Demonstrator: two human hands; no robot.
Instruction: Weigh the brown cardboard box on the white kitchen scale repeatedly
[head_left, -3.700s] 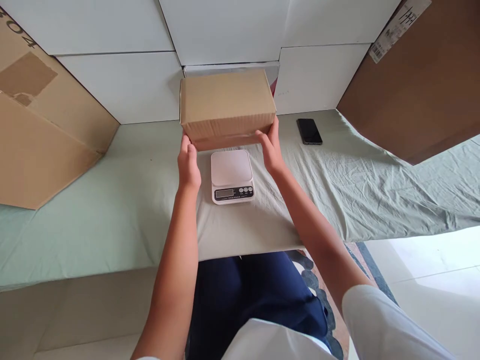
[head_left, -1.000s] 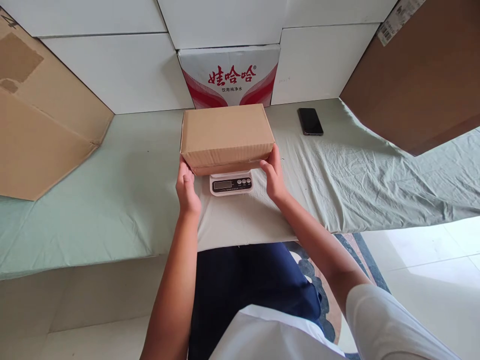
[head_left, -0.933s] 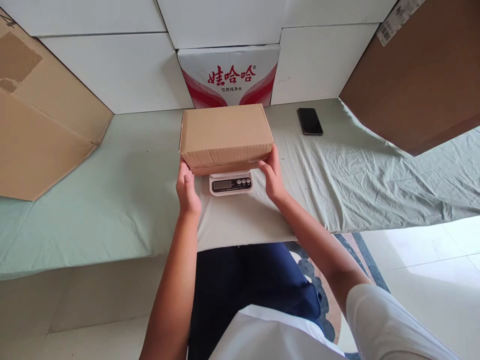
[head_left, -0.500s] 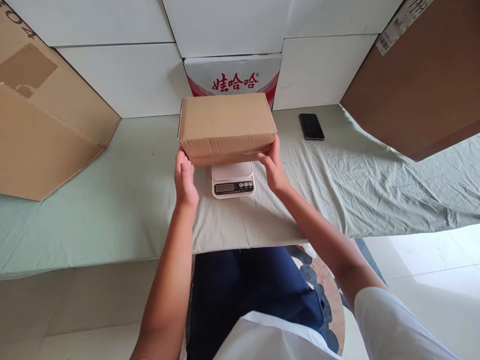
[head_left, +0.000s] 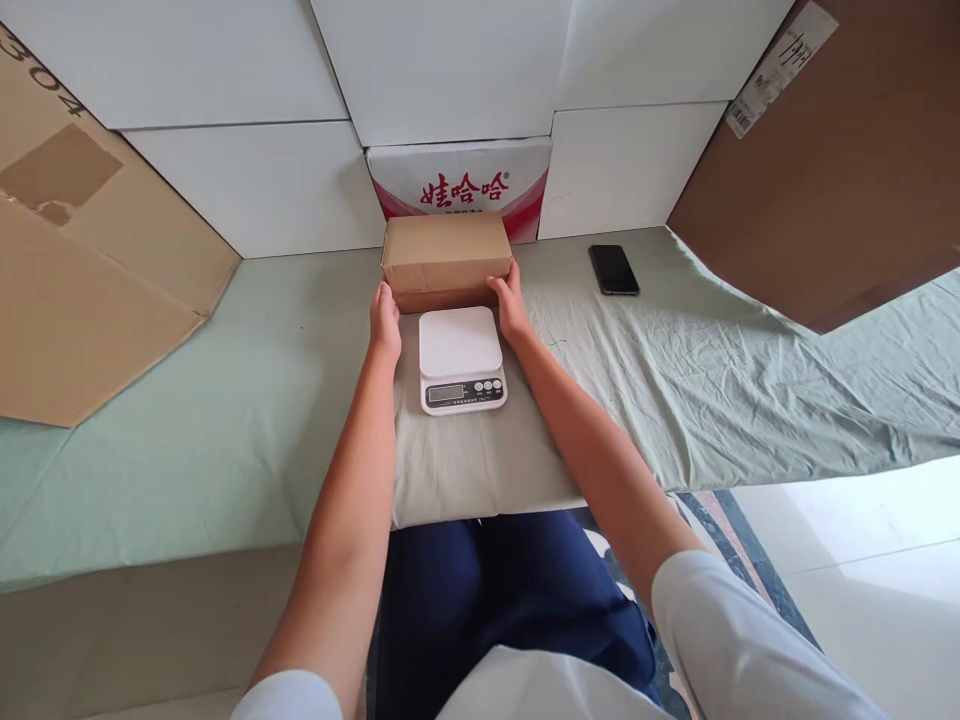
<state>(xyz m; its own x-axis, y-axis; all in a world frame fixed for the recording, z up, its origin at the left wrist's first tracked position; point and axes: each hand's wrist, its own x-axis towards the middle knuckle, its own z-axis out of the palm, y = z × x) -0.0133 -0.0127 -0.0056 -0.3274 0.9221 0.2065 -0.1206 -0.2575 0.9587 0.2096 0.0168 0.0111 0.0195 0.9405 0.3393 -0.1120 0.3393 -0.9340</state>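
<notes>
A closed brown cardboard box [head_left: 446,254] rests on the green-clothed table just behind a white digital kitchen scale [head_left: 460,357], whose platform is bare. My left hand [head_left: 385,322] grips the box's near left corner and my right hand [head_left: 511,303] grips its near right corner. The scale's display and buttons face me. Both forearms reach forward on either side of the scale.
A red-and-white printed carton [head_left: 462,183] stands against the white wall blocks behind the box. A black phone [head_left: 613,269] lies at the right. Large cardboard boxes lean in at the far left [head_left: 82,270] and upper right [head_left: 840,170]. The table edge [head_left: 480,510] runs above my lap.
The box has come off the scale, where it sat a second ago, and moved away from me onto the table behind it, with both hands staying on it.
</notes>
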